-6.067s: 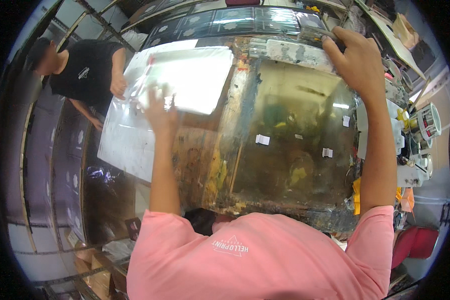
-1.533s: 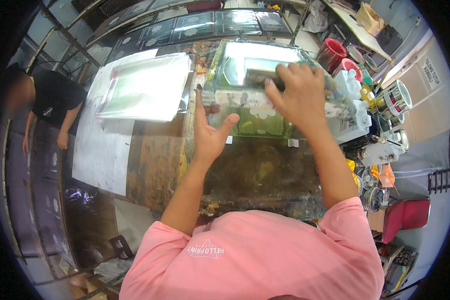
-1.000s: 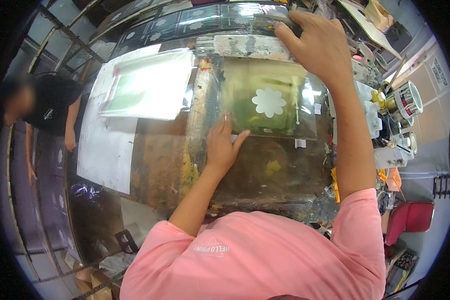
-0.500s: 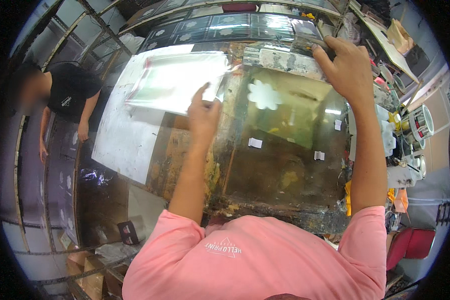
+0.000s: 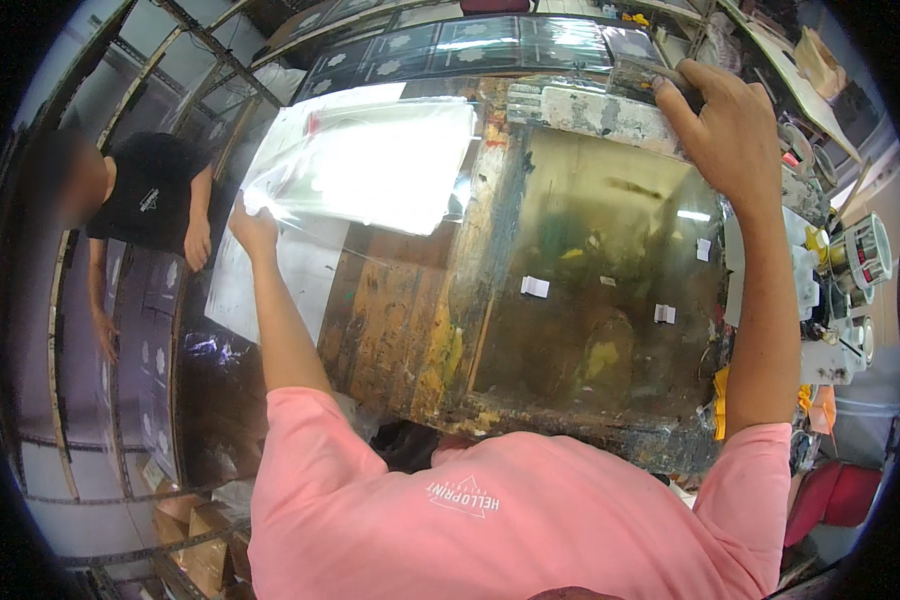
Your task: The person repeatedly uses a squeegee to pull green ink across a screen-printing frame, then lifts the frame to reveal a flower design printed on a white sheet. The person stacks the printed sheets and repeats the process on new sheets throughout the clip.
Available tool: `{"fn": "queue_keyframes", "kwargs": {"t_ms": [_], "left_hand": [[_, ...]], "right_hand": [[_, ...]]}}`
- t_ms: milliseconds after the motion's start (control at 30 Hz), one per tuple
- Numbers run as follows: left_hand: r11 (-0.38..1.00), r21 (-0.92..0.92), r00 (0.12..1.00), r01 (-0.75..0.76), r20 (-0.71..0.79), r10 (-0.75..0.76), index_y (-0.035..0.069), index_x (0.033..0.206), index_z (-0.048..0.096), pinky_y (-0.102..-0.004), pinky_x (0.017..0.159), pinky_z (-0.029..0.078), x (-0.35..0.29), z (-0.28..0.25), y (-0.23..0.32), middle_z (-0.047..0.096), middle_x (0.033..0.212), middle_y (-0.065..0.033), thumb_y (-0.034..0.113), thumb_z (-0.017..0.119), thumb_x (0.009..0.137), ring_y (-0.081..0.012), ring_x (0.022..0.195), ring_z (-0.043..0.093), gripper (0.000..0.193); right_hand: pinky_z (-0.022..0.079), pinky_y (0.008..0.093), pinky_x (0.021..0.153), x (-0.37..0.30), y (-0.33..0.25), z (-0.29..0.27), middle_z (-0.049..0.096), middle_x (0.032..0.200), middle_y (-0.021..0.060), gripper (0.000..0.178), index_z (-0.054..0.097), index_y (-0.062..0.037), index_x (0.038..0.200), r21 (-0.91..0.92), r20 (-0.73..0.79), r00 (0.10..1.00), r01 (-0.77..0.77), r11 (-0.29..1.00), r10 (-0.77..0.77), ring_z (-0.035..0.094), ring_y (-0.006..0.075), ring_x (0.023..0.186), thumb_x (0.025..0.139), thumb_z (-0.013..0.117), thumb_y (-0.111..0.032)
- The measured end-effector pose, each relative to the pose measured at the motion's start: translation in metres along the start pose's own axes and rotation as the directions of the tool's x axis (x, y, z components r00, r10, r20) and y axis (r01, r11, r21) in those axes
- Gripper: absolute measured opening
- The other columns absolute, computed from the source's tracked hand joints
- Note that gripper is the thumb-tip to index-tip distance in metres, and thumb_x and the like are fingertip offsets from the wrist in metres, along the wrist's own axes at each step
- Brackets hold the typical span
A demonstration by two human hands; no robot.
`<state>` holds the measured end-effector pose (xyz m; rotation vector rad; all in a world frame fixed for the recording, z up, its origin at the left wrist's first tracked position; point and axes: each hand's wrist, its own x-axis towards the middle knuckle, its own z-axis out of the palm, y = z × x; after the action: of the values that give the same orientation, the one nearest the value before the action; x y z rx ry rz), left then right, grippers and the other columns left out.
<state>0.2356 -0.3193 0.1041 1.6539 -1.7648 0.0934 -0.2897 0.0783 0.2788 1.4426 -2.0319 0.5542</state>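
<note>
A stack of shiny clear plastic sheets (image 5: pixel 400 165), glaring white, lies on white paper at the left of the worktable. My left hand (image 5: pixel 254 228) is closed at the stack's near-left corner, pinching the plastic where it bunches up. At the far right of the table, my right hand (image 5: pixel 732 125) is closed around the end of a dark bar (image 5: pixel 642 82), beside a paint-stained block (image 5: pixel 610 118). Below that arm lies a glossy brown-green panel (image 5: pixel 600 340) with small white tabs (image 5: pixel 535 287) on it. My left fingertips are partly lost in glare.
Dark sheets with pale flower prints (image 5: pixel 400 45) lie beyond the table. Tubs and paint containers (image 5: pixel 860 250) crowd the right side. A co-worker in a black shirt (image 5: pixel 155 190) is at the left by metal racks (image 5: pixel 55 340). A red chair (image 5: pixel 840 505) sits at the lower right.
My left hand has moved left from the stack's right side to its near-left corner and taken hold there. A white flower shape no longer shows on the panel. My right hand keeps its grip.
</note>
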Motion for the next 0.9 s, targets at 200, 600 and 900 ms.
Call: {"fn": "queue_keyframes", "kwargs": {"t_ms": [200,600,900], "left_hand": [[0.668,-0.109,0.659,-0.736,0.11,0.744,0.011,0.151,0.058,-0.0659,0.131,0.013,-0.133,0.0,0.126,0.047,0.163,-0.0161,0.038,0.078,0.093,-0.0359,0.156,0.037,0.067],[0.655,-0.124,0.652,-0.745,0.068,0.755,0.01,0.106,0.079,-0.0693,0.127,0.021,-0.174,0.024,0.208,0.075,0.127,-0.0061,0.018,0.071,0.098,-0.0296,0.133,0.063,0.014],[0.387,-0.437,0.409,-0.812,0.048,0.911,0.009,0.108,0.074,-0.0539,0.116,0.045,-0.235,0.015,0.289,0.077,0.104,-0.0107,0.013,0.067,0.096,-0.0291,0.109,0.073,0.014]], "right_hand": [[0.05,0.0512,0.089,0.0,-0.001,0.001,0.075,0.093,0.0215,0.051,0.078,-0.0031,0.108,0.016,-0.069,0.997,0.035,0.999,-0.034,0.071,0.0415,0.091,0.094,0.06,-0.049],[0.046,0.0488,0.085,-0.01,-0.006,0.001,0.075,0.096,0.0198,0.047,0.077,-0.0039,0.106,0.051,-0.045,0.999,0.028,0.998,-0.026,0.07,0.0387,0.091,0.095,0.063,-0.047],[0.046,0.0474,0.089,0.013,0.006,0.004,0.076,0.106,0.0198,0.053,0.076,-0.0013,0.112,-0.003,-0.084,0.996,0.029,1.0,-0.029,0.07,0.0394,0.099,0.097,0.06,-0.049]]}}
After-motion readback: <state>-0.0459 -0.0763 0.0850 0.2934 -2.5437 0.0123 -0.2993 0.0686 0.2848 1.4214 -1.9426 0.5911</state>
